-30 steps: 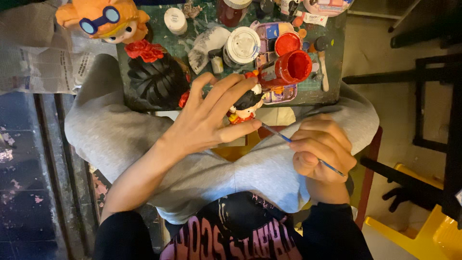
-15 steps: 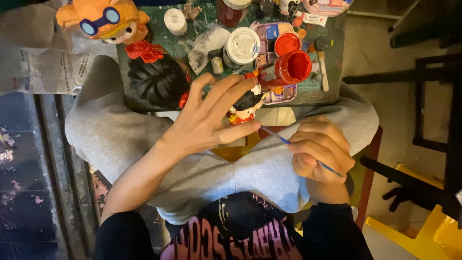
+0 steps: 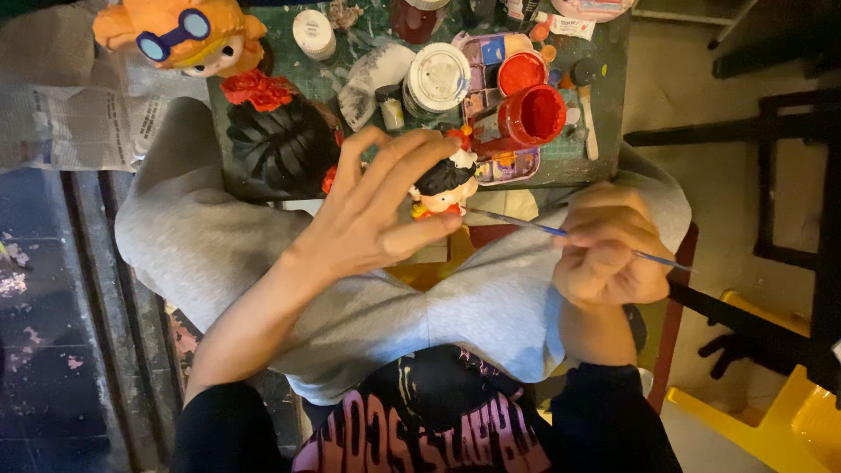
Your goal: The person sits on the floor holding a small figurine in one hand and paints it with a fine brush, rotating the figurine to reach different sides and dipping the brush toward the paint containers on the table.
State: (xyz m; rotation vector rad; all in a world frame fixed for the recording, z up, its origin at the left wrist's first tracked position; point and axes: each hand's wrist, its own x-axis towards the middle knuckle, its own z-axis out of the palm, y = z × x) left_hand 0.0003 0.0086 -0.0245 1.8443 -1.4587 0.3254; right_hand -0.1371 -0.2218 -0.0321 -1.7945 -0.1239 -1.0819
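Small figurine (image 3: 444,186), black hair, peach face, red parts, pinched by left hand (image 3: 377,219), right hand (image 3: 609,250) gripping thin brush (image 3: 561,233), tip seemingly touching.

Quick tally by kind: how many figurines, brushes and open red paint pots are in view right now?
Figurines: 2, a small one held in the left hand, an orange one at the table's corner.
Brushes: 1, a thin brush in the right hand.
Open red paint pots: 2.
Total: 5

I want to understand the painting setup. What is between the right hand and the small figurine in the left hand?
In the head view, only the thin blue paintbrush spans from the right hand to the figurine held by the left hand.
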